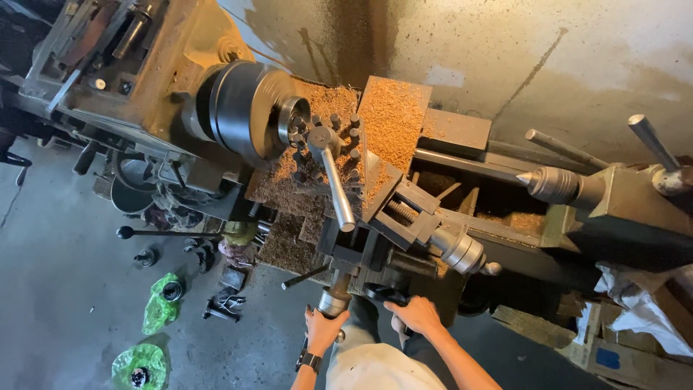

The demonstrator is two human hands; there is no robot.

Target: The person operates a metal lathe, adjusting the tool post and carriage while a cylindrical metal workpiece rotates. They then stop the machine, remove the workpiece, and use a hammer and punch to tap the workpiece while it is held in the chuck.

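The person stood at the near side of a metal lathe (433, 180), looking down over it. The left hand (323, 328) was wrapped shut around a pale steel crank handle (333, 300) at the near edge of the carriage (375, 245). The right hand (414, 314) was closed over a dark handwheel (384, 293) just to the right of it, fingers curled over the rim; how firmly it gripped could not quite be told from this angle. A watch (310, 360) sat on the left wrist.

Both controls looked like stiff, solid metal fixed to the machine, so they would turn rather than lift, and probably with some heavy, geared resistance. Bare steel near oil and swarf was likely a little slippery, so a full-palm hold on the crank's knob and on the wheel's rim seemed the sound place to take them.

Farther off, the dark chuck (245, 108) sat at the left with a short workpiece (292, 119) in it, and the tool post (328, 141) with its long lever (338, 195) stood just beside it. Golden chips (393, 115) covered the carriage and the tray. The tailstock centre (552, 184) pointed in from the right, well apart from the chuck. Green bags (160, 303) and loose parts lay on the floor (58, 289) at the near left
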